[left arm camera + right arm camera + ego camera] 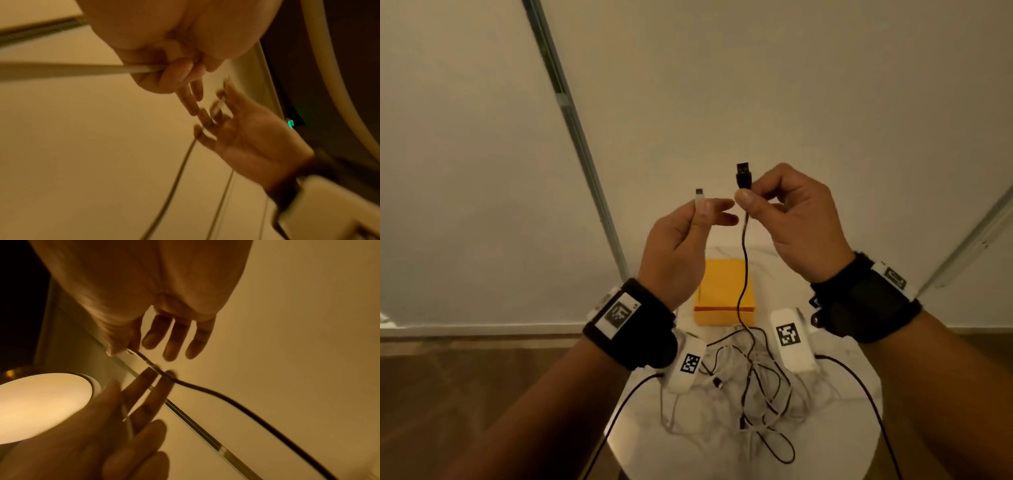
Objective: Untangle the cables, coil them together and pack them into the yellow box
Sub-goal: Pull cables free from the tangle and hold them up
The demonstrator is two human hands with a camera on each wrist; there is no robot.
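— Above the counter [839, 411], what was held?
— A white cable [699, 198] was pinched by the left hand [674, 253], a black cable [743, 178] by the right hand [801, 226]; the yellow box [724, 294] lay closed below.

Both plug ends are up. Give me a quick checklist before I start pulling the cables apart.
1. Left hand pinches the white cable's plug: ok.
2. Right hand pinches the black cable below its USB plug: ok.
3. Cables separated on the table: not ok, the tangle remains.
4. Yellow box within reach: ok.
5. Box open: cannot tell.
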